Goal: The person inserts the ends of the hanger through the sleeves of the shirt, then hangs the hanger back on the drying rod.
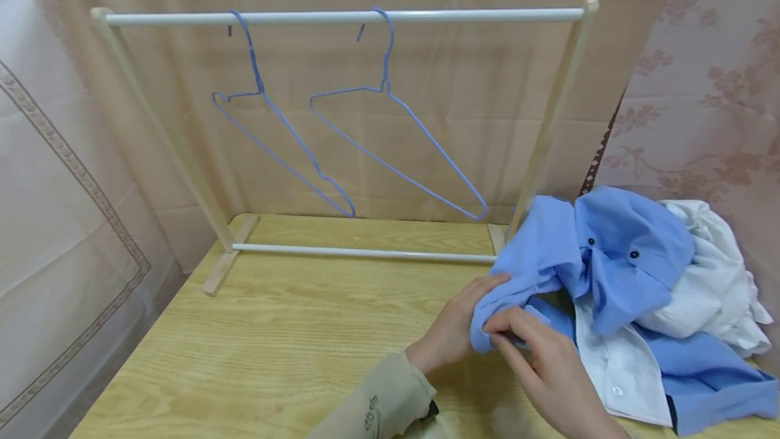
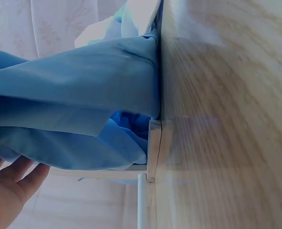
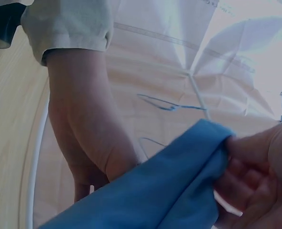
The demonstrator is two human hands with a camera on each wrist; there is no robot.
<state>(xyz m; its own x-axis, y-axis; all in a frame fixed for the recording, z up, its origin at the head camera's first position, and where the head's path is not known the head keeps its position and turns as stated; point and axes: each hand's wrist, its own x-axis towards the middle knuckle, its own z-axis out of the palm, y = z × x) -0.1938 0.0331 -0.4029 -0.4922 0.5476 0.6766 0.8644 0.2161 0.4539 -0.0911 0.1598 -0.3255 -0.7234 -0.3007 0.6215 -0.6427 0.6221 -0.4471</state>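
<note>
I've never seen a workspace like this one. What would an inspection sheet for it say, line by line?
Surface: wood-grain tabletop, with garments lying at its right side.
Job's things: blue garment with dark buttons, bunched and partly lifted; clothes rack with two bare blue hangers, left one and right one, on its top rail.
Clutter: crumpled white cloth beside the blue; a white buttoned panel shows too, its garment unclear.
Grippers: bare human hands; the right hand pinches the blue edge, the left hand touches it, partly hidden.
Cables: nothing seen.
Surroundings: beige backdrop behind, floral fabric right, pale sheet left.
</note>
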